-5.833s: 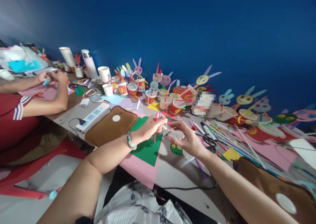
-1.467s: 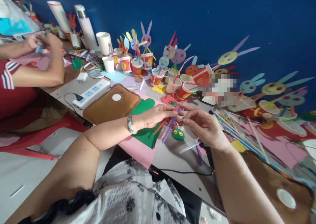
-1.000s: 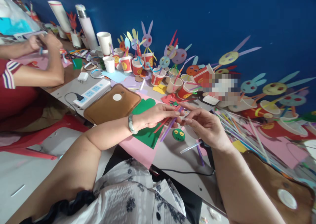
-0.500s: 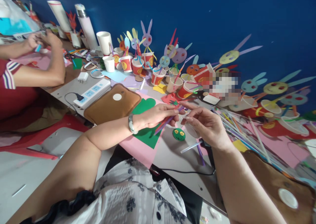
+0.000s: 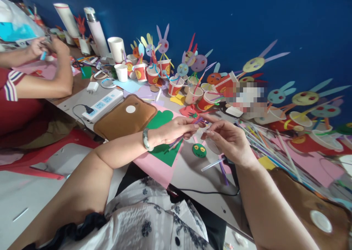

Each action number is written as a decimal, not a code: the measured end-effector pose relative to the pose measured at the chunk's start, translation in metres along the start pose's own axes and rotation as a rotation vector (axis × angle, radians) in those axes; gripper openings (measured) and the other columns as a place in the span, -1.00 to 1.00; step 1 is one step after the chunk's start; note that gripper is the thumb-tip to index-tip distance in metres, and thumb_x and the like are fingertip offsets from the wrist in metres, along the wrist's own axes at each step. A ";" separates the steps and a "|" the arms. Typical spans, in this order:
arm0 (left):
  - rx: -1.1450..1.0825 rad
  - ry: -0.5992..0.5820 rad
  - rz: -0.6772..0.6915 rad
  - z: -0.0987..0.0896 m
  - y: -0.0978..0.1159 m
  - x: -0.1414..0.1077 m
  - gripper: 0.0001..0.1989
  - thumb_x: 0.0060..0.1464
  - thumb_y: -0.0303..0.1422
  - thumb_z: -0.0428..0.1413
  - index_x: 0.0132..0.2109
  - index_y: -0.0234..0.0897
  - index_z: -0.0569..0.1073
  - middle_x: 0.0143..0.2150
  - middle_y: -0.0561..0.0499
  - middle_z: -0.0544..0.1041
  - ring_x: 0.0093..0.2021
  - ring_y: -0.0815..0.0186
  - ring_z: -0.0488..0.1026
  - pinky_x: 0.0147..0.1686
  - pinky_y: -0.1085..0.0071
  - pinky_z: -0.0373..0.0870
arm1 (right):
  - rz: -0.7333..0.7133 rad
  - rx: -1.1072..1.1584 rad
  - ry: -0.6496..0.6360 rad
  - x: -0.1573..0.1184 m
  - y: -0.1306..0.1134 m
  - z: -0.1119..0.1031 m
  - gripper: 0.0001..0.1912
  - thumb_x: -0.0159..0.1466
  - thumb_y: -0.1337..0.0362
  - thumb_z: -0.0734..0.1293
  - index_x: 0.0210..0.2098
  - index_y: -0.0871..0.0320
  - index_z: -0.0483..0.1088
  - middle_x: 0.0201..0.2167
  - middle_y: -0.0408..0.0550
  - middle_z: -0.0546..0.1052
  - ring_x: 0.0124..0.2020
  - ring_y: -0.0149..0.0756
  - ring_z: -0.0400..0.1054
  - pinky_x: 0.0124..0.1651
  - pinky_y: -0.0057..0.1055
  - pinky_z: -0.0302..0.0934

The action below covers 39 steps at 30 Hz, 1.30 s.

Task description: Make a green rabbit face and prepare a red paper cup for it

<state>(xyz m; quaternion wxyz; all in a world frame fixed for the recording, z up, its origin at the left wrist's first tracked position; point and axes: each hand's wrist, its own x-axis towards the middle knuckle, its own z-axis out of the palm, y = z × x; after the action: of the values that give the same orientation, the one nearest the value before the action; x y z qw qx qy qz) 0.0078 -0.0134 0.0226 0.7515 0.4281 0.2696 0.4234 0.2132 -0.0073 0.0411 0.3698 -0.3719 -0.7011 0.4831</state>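
Observation:
Over the table, my left hand [image 5: 181, 128] is closed on thin purple strips [image 5: 200, 120]. Their other ends stick out blurred below the palm, and I cannot tell their material. My right hand [image 5: 229, 138] faces it with thumb and forefinger pinched together; whatever sits between those fingertips is too small to make out. Just below the two hands lies a round green paper face [image 5: 199, 150] with yellow eyes. A clear whitish stick [image 5: 211, 165] and a purple strip [image 5: 224, 174] rest nearer the table edge. Green paper [image 5: 165, 152] on a pink sheet [image 5: 158, 172] lies beneath my left wrist.
Paper cups [image 5: 176, 85] with rabbit-faced figures line the blue wall. A brown cushion-like pad [image 5: 121, 119] and a power strip [image 5: 103, 105] lie left. Straws and sticks [image 5: 264, 141] spread to the right. A co-worker's arm [image 5: 49, 81] works at far left.
The strips' trailing ends under my left hand have swung and show less than before. My hands have stayed almost in place, still close together.

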 end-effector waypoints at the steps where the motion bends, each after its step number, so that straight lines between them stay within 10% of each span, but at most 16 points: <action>1: -0.003 0.002 -0.008 0.000 0.000 0.000 -0.86 0.17 -0.36 0.22 -0.27 -0.39 0.50 -0.53 0.17 0.28 -0.53 0.54 0.19 -0.49 0.50 0.09 | -0.002 0.004 0.002 0.000 0.000 0.000 -0.74 0.24 0.00 0.49 -0.36 0.00 0.46 -0.04 0.01 0.65 -0.27 -0.13 0.59 -0.20 -0.18 0.45; 16: -0.073 -0.078 -0.066 -0.005 0.001 0.000 -0.76 0.21 -0.32 0.25 -0.09 -0.43 0.51 -0.26 -0.12 0.63 -0.41 0.40 0.54 -0.30 0.40 0.48 | -0.060 -0.039 0.044 0.000 -0.006 0.001 -0.74 0.24 0.02 0.50 -0.37 0.05 0.47 0.19 0.05 0.54 0.19 0.05 0.44 0.03 -0.14 0.42; 30: -0.091 -0.138 -0.053 -0.006 -0.001 0.003 -0.84 0.26 -0.34 0.18 -0.11 -0.37 0.46 -0.38 0.03 0.55 -0.48 0.48 0.45 -0.40 0.49 0.39 | 0.005 -0.006 0.024 -0.001 -0.012 0.004 -0.66 0.19 -0.05 0.51 -0.40 0.06 0.45 0.19 0.04 0.53 -0.45 -0.28 0.52 -0.38 -0.26 0.40; 39: -0.048 -0.092 -0.103 -0.002 0.004 0.000 -0.85 0.34 -0.39 0.05 -0.18 -0.36 0.47 -0.44 0.06 0.51 -0.54 0.50 0.40 -0.46 0.50 0.32 | -0.083 0.000 0.007 -0.001 -0.007 0.001 -0.76 0.25 0.05 0.49 -0.36 0.05 0.47 0.09 0.07 0.59 0.07 0.02 0.52 0.08 -0.09 0.39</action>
<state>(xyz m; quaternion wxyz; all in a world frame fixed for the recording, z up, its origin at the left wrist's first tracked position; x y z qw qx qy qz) 0.0046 -0.0112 0.0248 0.7938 0.4147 0.2462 0.3705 0.2120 -0.0105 0.0470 0.3920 -0.3439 -0.7146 0.4662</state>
